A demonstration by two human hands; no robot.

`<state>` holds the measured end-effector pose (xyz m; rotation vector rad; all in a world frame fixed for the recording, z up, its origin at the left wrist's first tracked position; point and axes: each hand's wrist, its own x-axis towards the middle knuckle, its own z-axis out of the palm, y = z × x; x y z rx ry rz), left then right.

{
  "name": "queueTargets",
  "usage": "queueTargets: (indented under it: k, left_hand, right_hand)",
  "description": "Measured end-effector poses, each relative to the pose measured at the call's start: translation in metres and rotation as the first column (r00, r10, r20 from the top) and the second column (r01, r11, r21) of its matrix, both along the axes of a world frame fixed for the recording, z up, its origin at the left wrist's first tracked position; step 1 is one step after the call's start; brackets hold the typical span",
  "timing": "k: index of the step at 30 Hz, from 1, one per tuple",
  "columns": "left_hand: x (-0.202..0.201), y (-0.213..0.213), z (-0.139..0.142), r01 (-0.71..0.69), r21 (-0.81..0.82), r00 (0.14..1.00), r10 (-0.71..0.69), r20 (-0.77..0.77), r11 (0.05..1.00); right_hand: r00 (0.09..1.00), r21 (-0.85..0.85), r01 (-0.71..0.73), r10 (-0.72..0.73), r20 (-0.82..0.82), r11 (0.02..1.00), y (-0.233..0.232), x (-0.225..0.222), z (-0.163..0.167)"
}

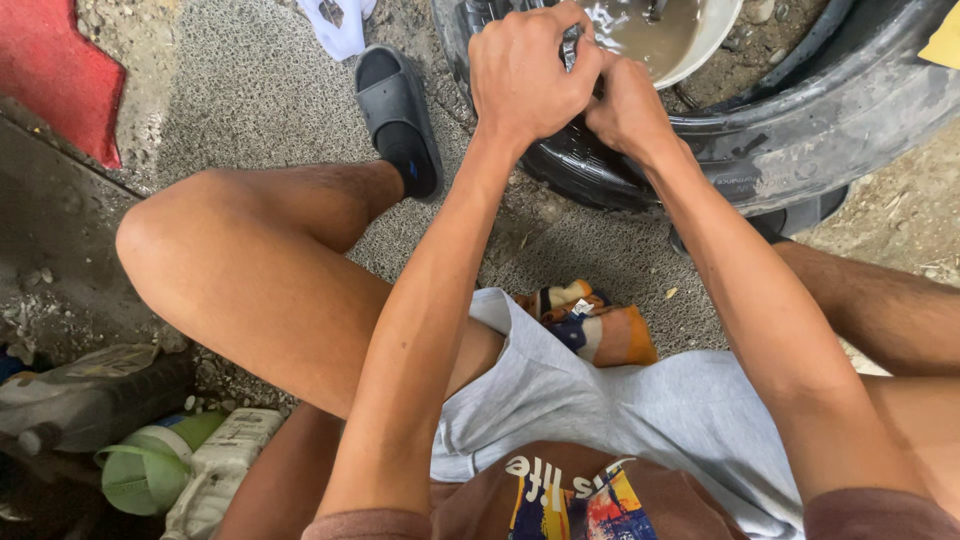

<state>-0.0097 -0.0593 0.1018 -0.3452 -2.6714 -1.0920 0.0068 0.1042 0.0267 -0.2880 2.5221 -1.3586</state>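
Head view: both hands [575, 85] clasped over ribbed black rubber tyre [800, 140].

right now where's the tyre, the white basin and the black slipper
tyre [800, 150], head view, on its black sidewall.
white basin [715, 35], head view, on its rim.
black slipper [395, 110], head view, on its strap.

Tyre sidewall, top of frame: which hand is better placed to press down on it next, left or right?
Probably the right hand: it sits directly over the tyre sidewall. The left hand is higher, curled around a small dark object near the bowl of murky water.
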Motion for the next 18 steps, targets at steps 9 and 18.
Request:
queueTargets:
  k: [9, 18]
  left_hand:
    - [-0.003, 0.0, 0.001, -0.019, -0.01, 0.999, 0.019, -0.038, 1.0]
    - [-0.001, 0.002, -0.007, -0.034, 0.056, 0.993, 0.04, -0.114, 0.998]
  right_hand:
    - [0.967, 0.007, 0.027, -0.028, 0.254, 1.0, 0.005, 0.011, -0.003]
    - [0.966, -0.121, 0.084, -0.052, 0.252, 0.989, 0.031, 0.006, -0.01]
